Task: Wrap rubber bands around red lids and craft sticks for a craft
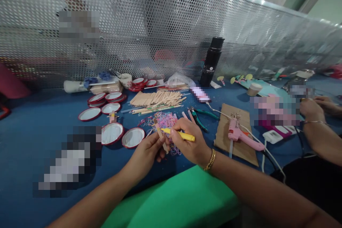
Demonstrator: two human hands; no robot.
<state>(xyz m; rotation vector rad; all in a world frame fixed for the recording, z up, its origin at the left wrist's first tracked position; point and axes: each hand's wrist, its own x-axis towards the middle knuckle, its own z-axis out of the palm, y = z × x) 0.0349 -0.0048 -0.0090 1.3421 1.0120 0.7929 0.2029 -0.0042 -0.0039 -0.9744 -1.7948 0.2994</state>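
Note:
My left hand (152, 146) is closed on a wooden craft stick (161, 136), which tilts up and to the left. Part of the stick looks darker or coloured near its upper end. My right hand (189, 139) grips a yellow marker (187, 136) like a pen, its tip at or very near the stick. Beneath and behind both hands spreads a tangled heap of small multicoloured bands (162, 118). Farther back lies a pile of plain craft sticks (157, 98). Red-rimmed round lids (133, 138) sit left of my left hand.
Right of my hands, a pink glue gun (235, 131) rests on cardboard (223, 124), its cord trailing. Green-handled pliers (199, 119) lie nearby. A black bottle (212, 62) stands before the perforated metal screen (171, 17). A co-worker's hands (312, 110) are at far right.

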